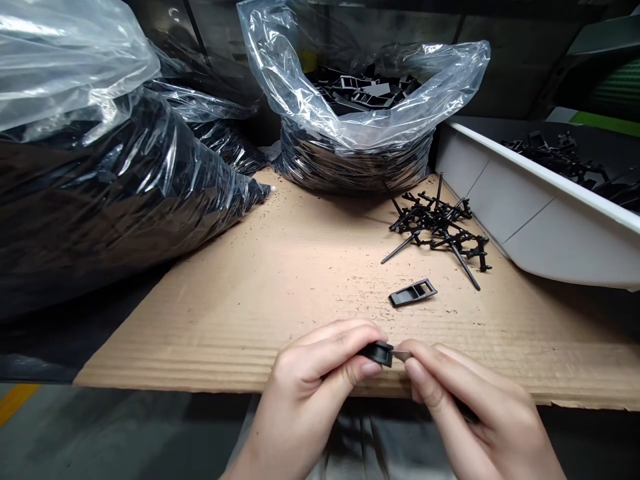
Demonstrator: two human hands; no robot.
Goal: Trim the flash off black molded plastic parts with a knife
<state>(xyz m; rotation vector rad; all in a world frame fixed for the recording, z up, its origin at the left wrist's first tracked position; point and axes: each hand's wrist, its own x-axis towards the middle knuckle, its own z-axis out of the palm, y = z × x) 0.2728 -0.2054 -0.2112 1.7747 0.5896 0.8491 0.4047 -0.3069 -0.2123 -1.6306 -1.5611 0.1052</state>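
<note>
Between the fingers and thumb of my left hand [320, 373] is a small black plastic part [379, 353], held just above the cardboard's front edge. My right hand [465, 393] pinches a thin metal blade [401, 355], whose tip meets the right end of that part. Beyond the hands, a flat black rectangular piece [413, 293] with openings lies on the cardboard [280, 293]. A tangle of black plastic sprues [440, 223] rests farther back to the right.
An open clear bag [360, 137] full of black parts stands at the back. Large filled bags [110, 180] cover the left side. A white bin [525, 193] with black pieces borders the right. Dark crumbs are scattered over the cardboard.
</note>
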